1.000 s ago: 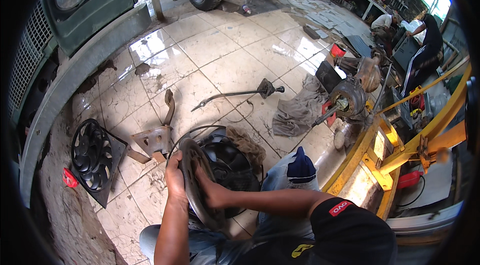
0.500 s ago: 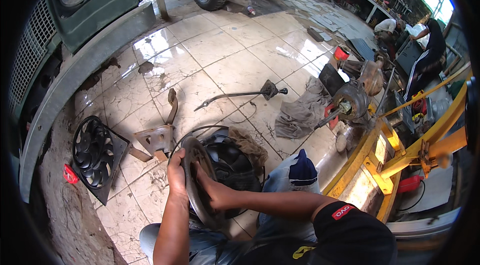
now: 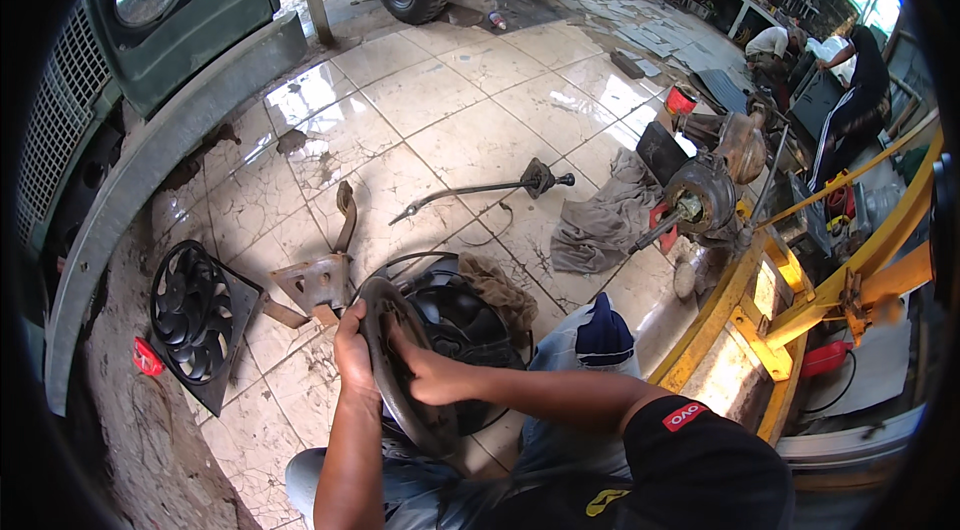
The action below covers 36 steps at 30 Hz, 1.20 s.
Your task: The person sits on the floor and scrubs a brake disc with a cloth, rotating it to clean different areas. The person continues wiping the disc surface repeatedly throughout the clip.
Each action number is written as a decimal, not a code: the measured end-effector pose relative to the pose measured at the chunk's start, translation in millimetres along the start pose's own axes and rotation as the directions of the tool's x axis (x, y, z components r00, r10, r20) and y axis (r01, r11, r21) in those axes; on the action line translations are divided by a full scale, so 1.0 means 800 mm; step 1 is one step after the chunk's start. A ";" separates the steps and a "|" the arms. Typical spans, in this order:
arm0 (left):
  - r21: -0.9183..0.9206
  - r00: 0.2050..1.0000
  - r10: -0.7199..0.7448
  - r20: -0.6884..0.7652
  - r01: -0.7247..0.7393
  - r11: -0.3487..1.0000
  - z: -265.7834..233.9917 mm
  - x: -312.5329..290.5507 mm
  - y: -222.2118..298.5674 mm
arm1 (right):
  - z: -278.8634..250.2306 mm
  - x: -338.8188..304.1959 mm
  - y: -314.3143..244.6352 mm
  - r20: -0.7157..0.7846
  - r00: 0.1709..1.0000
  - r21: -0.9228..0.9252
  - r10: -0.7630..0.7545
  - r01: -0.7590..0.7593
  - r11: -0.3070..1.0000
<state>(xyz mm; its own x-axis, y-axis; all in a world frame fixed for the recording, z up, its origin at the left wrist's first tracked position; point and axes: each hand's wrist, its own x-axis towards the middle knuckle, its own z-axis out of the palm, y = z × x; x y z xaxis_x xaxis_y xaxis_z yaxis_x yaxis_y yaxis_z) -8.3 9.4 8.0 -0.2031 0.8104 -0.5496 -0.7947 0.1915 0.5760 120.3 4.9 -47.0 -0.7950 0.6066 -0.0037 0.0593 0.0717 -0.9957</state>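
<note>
A round, dish-shaped grey metal part (image 3: pixel 432 430) stands on edge, tilted, between my knees. My left hand (image 3: pixel 353 350) grips its left rim, with the fingers wrapped behind it. Inside its hollow face, my right hand (image 3: pixel 430 372) presses with bent fingers; whatever they hold, if anything, is hidden. Just behind the part lies a black fan unit (image 3: pixel 460 315), with a crumpled brown cloth (image 3: pixel 503 292) on its far right side. A rusty pedal bracket (image 3: pixel 312 282) lies left of the part, close to my left hand.
Another black fan (image 3: pixel 185 315) lies at left beside a red object (image 3: pixel 147 357). A bent lever (image 3: pixel 470 189) and grey cloth (image 3: pixel 600 230) lie ahead. Right stand an axle assembly (image 3: pixel 700 198) and yellow frame (image 3: pixel 745 330). A green vehicle (image 3: pixel 165 30) borders the left; people are farther back.
My right hand has shifted slightly up within the hollow of the metal part. My left hand keeps its grip on the rim. The whole view has moved a little.
</note>
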 end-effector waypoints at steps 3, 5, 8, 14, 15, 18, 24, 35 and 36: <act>0.095 0.994 -0.061 0.095 0.052 0.994 -0.027 0.012 0.000 | 0.008 -0.013 -0.016 -0.018 1.000 0.177 -0.023 0.026 0.984; 0.085 0.992 -0.037 0.121 0.027 0.996 -0.037 0.024 -0.006 | 0.002 -0.013 -0.023 0.050 0.993 0.509 0.103 -0.114 0.853; 0.057 0.998 0.018 0.058 -0.022 0.998 -0.007 0.014 -0.017 | 0.005 0.012 0.021 -0.064 0.981 0.535 0.185 -0.123 0.836; 0.096 0.997 -0.041 0.067 0.034 0.995 -0.011 0.011 -0.006 | 0.022 -0.014 0.014 -0.061 0.996 0.387 0.072 -0.043 0.921; 0.080 0.999 -0.016 0.048 0.012 0.997 -0.011 0.012 -0.007 | 0.020 -0.011 0.016 -0.066 0.995 0.364 0.080 -0.050 0.930; 0.072 0.998 0.060 -0.022 -0.058 0.996 -0.005 0.011 -0.019 | 0.011 -0.002 0.010 -0.062 0.990 0.410 0.127 -0.091 0.908; 0.149 0.994 -0.019 0.104 0.003 0.989 -0.016 0.010 -0.006 | 0.024 -0.019 -0.002 -0.126 0.991 0.396 0.044 0.009 0.918; 0.157 1.000 -0.022 0.010 0.020 0.987 -0.003 0.001 -0.005 | 0.024 -0.017 -0.018 -0.148 0.989 0.235 0.028 0.008 0.972; 0.135 1.000 -0.012 0.013 0.010 0.991 -0.001 0.001 -0.007 | 0.022 -0.014 -0.012 -0.126 0.992 0.267 0.025 0.010 0.964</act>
<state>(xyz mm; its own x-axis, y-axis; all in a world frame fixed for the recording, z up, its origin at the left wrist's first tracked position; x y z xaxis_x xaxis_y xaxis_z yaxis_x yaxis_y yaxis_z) -4.8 8.7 3.9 -0.1865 0.8151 -0.5484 -0.7123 0.2723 0.6469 118.4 -16.5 -39.1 -0.7112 0.7028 -0.0168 -0.1119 -0.1368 -0.9843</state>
